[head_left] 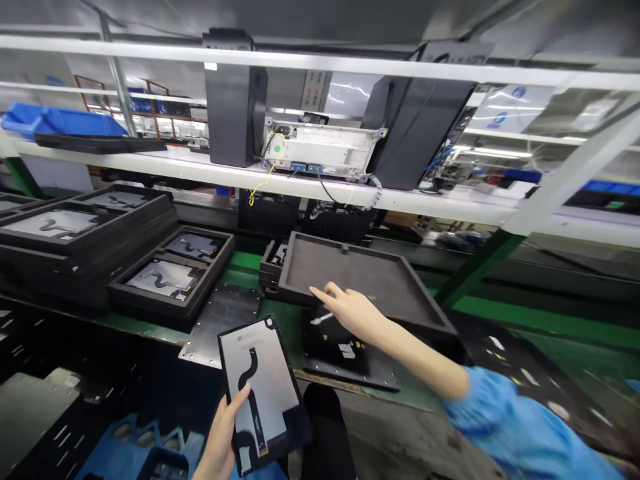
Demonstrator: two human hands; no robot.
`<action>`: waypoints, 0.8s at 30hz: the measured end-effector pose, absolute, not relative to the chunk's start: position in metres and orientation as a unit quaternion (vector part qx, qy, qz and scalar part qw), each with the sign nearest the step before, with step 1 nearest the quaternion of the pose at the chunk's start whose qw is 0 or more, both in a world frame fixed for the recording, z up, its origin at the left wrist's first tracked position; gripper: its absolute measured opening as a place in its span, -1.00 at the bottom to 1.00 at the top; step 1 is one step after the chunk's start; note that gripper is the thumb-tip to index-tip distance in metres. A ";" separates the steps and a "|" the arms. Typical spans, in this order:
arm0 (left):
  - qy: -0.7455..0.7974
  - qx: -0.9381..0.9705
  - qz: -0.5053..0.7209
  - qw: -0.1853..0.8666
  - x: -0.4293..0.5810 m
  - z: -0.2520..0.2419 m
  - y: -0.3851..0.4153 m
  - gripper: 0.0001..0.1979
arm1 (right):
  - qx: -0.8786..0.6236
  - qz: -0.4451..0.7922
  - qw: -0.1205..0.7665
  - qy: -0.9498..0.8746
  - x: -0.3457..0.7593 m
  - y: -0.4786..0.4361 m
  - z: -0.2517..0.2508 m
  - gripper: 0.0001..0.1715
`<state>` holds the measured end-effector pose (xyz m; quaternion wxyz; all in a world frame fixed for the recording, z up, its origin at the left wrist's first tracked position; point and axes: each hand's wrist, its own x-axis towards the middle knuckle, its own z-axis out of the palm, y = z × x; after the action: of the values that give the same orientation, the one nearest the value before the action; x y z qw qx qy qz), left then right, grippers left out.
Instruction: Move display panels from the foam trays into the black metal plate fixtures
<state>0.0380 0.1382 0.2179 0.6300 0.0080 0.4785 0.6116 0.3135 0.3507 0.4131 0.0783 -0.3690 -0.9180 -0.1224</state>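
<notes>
My left hand [225, 427] grips a tablet display panel [270, 373] by its lower left edge. The thumb lies on its silvery back, near a curved black flex cable. My right hand [350, 308] reaches over the front rim of a dark foam tray [350, 267]; its index finger is stretched out and the other fingers are partly bent. Nothing shows in that hand, and I cannot tell whether it touches the tray. Below it lies a black metal plate [350, 367] with small labels on the green bench. Another bare metal plate [227, 317] lies to the left.
At left, stacked foam trays [85, 247] and a lower foam tray [175, 273] hold display panels. A white shelf beam [200, 173] crosses ahead, bearing a white electronic unit [320, 150] and black boxes. Below left sits a blue plastic crate [125, 447].
</notes>
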 end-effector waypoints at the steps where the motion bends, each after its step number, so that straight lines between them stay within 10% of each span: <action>1: 0.481 0.002 0.615 0.625 0.038 0.220 0.135 -0.43 | -0.365 -0.080 0.105 -0.922 0.299 0.378 0.409 -0.16; 12: 0.534 0.042 0.640 0.551 0.044 0.189 0.126 -0.82 | -0.355 0.163 0.326 -0.861 0.208 0.466 0.383 -0.62; 19: 0.476 0.064 0.611 0.630 0.060 0.187 0.175 -0.56 | -0.415 0.501 0.336 -0.681 0.287 0.308 0.271 -0.15; 24: 0.394 0.172 0.526 0.734 0.103 0.234 0.227 -0.38 | -0.449 0.613 0.415 -0.500 0.331 0.250 0.246 -0.22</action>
<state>0.1029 0.2267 0.2342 0.7337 0.1723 0.3944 0.5258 0.3306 0.2503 0.2460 0.4153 -0.4487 -0.5004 0.6130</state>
